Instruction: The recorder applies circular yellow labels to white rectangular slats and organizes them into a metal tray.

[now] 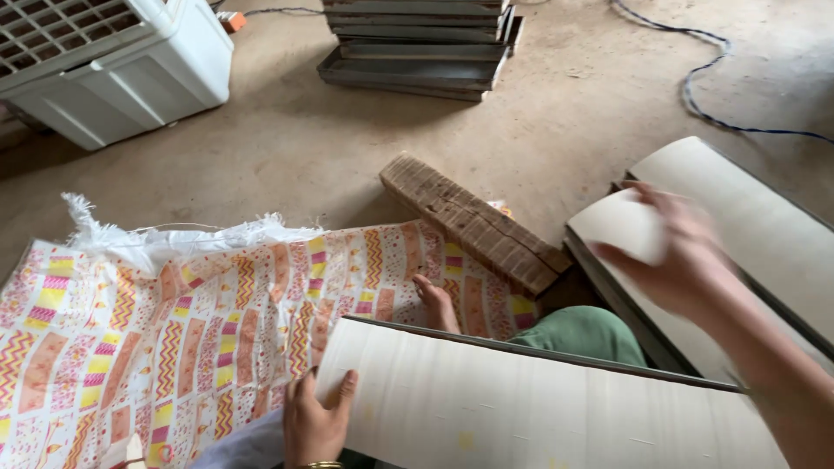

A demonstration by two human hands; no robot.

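A long cream board lies across my lap, its near left corner gripped by my left hand with the thumb on top. My right hand, blurred by motion, is closed around the curled end of a pale sheet at the right. That sheet lies on a stack of similar cream boards on the floor. My knee in green trousers and my bare foot show between the board and a patterned woven sack.
A brown wooden block lies slanted on the concrete floor beyond my foot. A white plastic cooler stands at the top left, stacked metal trays at the top centre, and a blue cable runs across the top right.
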